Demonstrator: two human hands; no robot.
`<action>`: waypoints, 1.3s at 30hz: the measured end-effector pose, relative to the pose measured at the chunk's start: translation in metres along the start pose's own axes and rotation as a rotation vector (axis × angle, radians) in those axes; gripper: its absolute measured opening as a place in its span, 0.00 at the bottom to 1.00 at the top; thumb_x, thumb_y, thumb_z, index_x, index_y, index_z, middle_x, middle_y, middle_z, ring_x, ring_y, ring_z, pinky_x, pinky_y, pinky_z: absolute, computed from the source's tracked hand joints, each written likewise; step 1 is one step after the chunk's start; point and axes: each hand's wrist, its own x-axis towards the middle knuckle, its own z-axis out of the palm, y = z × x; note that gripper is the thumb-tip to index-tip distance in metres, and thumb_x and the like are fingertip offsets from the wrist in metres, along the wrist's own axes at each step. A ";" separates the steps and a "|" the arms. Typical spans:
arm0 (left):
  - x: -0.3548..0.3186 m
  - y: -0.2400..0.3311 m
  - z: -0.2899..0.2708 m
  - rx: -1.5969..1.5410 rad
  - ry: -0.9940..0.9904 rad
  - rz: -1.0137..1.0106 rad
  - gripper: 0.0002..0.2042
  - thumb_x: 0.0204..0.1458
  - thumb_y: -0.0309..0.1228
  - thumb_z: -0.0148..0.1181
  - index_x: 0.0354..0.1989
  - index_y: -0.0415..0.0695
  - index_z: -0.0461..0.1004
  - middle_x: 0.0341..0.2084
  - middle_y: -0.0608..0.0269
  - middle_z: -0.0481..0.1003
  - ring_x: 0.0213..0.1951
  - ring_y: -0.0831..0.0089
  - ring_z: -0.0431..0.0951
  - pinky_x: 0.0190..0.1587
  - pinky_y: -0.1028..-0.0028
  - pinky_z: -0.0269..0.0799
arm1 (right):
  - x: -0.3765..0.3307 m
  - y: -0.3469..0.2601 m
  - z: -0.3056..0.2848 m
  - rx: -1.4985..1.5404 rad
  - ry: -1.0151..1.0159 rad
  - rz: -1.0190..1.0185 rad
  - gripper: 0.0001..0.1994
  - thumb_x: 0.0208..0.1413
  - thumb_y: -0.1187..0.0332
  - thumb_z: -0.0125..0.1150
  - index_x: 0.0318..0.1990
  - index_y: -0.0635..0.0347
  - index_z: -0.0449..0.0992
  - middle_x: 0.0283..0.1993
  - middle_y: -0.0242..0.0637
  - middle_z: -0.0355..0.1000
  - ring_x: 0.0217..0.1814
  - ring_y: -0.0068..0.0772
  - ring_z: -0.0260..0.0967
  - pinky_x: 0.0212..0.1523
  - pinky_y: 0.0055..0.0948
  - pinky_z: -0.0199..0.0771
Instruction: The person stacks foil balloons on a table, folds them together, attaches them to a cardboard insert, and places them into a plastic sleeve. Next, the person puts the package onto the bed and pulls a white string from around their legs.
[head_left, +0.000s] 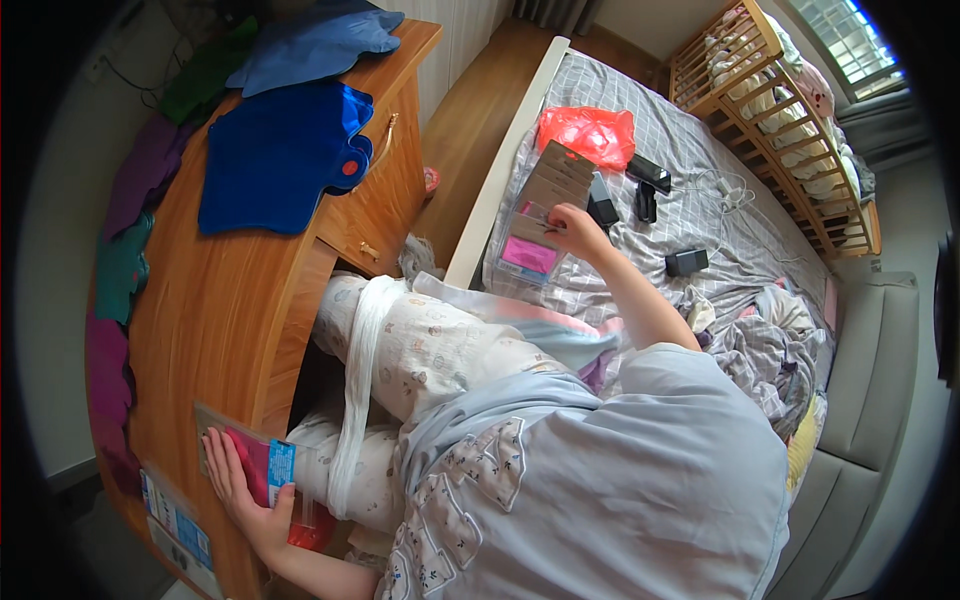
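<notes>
My left hand [243,496] lies flat, fingers stretched, on a flat clear pack [250,460] with pink contents and a blue-and-white label, at the desk's near edge. My right hand [577,232] reaches over to the bed. Its fingers are closed on the edge of a similar flat pack [548,226] in an overlapping row there. Farther along this row the packs [560,172] look grey-brown; at the near end one pack [530,254] shows bright pink. Flat, glossy dark blue pieces [270,160] with lobed edges lie stacked on the desk.
The wooden desk [190,350] also carries light blue [315,45], green, purple, teal and magenta pieces along its far side. On the bed [690,190] are a red plastic bag [588,136], a phone [650,173], small black boxes [686,263] and cables. A wooden crib [780,110] stands beyond.
</notes>
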 end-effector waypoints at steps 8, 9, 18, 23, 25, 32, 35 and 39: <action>0.001 0.000 0.000 -0.015 0.005 0.003 0.49 0.50 0.66 0.55 0.73 0.41 0.56 0.73 0.49 0.55 0.74 0.49 0.50 0.73 0.46 0.42 | -0.011 -0.020 -0.004 0.002 -0.089 -0.056 0.13 0.52 0.68 0.69 0.43 0.60 0.73 0.35 0.47 0.79 0.40 0.53 0.79 0.38 0.43 0.76; 0.001 0.000 -0.001 -0.018 0.006 0.007 0.49 0.50 0.66 0.55 0.73 0.41 0.56 0.73 0.49 0.55 0.74 0.49 0.50 0.73 0.46 0.42 | -0.007 -0.014 0.001 0.018 -0.014 0.055 0.17 0.51 0.66 0.69 0.47 0.58 0.73 0.35 0.47 0.79 0.40 0.53 0.79 0.38 0.43 0.77; 0.001 0.001 -0.001 -0.004 -0.001 0.001 0.49 0.50 0.65 0.55 0.73 0.40 0.56 0.73 0.49 0.55 0.74 0.48 0.50 0.73 0.47 0.41 | 0.030 0.003 0.004 -0.520 -0.031 0.185 0.24 0.38 0.55 0.78 0.46 0.50 0.82 0.73 0.43 0.56 0.75 0.55 0.50 0.67 0.57 0.57; 0.001 0.003 -0.003 0.007 -0.009 -0.012 0.49 0.49 0.65 0.56 0.73 0.40 0.57 0.73 0.49 0.55 0.75 0.48 0.50 0.73 0.47 0.41 | 0.033 0.010 0.003 -0.507 -0.007 0.200 0.25 0.38 0.53 0.77 0.46 0.50 0.82 0.77 0.41 0.51 0.79 0.56 0.45 0.74 0.62 0.44; 0.001 0.002 -0.003 0.006 -0.006 -0.007 0.49 0.49 0.65 0.56 0.73 0.40 0.57 0.73 0.49 0.55 0.75 0.48 0.50 0.73 0.47 0.41 | 0.030 0.013 0.006 -0.485 -0.079 0.190 0.24 0.40 0.54 0.76 0.46 0.52 0.81 0.76 0.38 0.56 0.79 0.51 0.46 0.73 0.63 0.45; 0.001 0.003 -0.001 0.009 -0.004 -0.017 0.49 0.49 0.65 0.57 0.73 0.40 0.56 0.73 0.49 0.55 0.75 0.48 0.50 0.73 0.47 0.41 | 0.018 0.021 0.019 -0.251 -0.010 0.094 0.21 0.42 0.58 0.74 0.42 0.57 0.76 0.67 0.37 0.66 0.69 0.47 0.62 0.59 0.53 0.66; 0.001 0.002 -0.001 0.003 -0.007 -0.018 0.49 0.49 0.65 0.57 0.73 0.40 0.56 0.73 0.49 0.55 0.75 0.49 0.50 0.73 0.47 0.41 | 0.017 0.020 0.017 -0.359 0.074 0.006 0.21 0.40 0.59 0.75 0.41 0.57 0.77 0.64 0.39 0.67 0.63 0.47 0.67 0.50 0.48 0.71; 0.002 0.003 0.000 0.000 -0.001 -0.002 0.49 0.49 0.65 0.57 0.73 0.40 0.56 0.73 0.50 0.55 0.75 0.49 0.50 0.73 0.47 0.41 | 0.024 0.019 0.009 -0.319 0.065 0.072 0.20 0.39 0.57 0.76 0.38 0.57 0.78 0.57 0.38 0.72 0.61 0.46 0.68 0.50 0.47 0.71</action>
